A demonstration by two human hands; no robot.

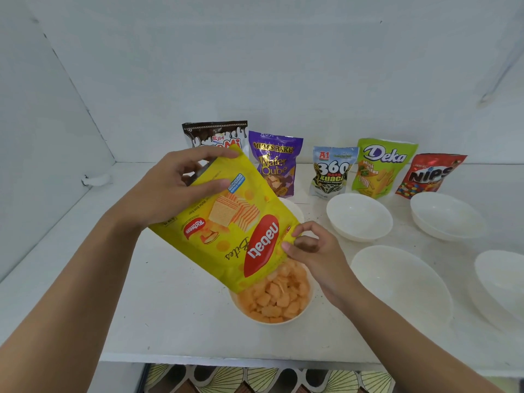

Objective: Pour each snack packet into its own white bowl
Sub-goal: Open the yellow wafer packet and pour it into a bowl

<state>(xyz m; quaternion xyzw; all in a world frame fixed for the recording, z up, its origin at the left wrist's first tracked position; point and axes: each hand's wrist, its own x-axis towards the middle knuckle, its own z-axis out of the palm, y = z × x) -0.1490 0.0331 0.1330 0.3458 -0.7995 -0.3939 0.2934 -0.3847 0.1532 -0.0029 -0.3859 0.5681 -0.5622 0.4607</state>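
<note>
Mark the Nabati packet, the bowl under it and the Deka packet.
Nabati packet (226, 222): head view, front panel.
Bowl (269, 321): head view, near rim.
Deka packet (382, 168): head view, front panel.

Left hand (170, 191) raised, fingers (209, 184) curled — right hand (314, 251) lower, pinching.

White table (181, 321), viewed from its 6 o'clock edge.

- 6 o'clock: filled bowl (299, 314), holding orange wafer pieces (276, 299).
- 3 to 4 o'clock: near empty bowl (399, 282) and far-right empty bowl (499, 285).
- 1 to 2 o'clock: middle empty bowl (359, 217) and right empty bowl (446, 215).
- 12 o'clock: hidden bowl (295, 211), mostly covered by the yellow packet (226, 222).
- Back row, upright, 11 to 2 o'clock: brown packet (215, 134), purple packet (276, 163), sunflower-seed packet (333, 171), green packet (381, 168), red packet (429, 175).
</note>
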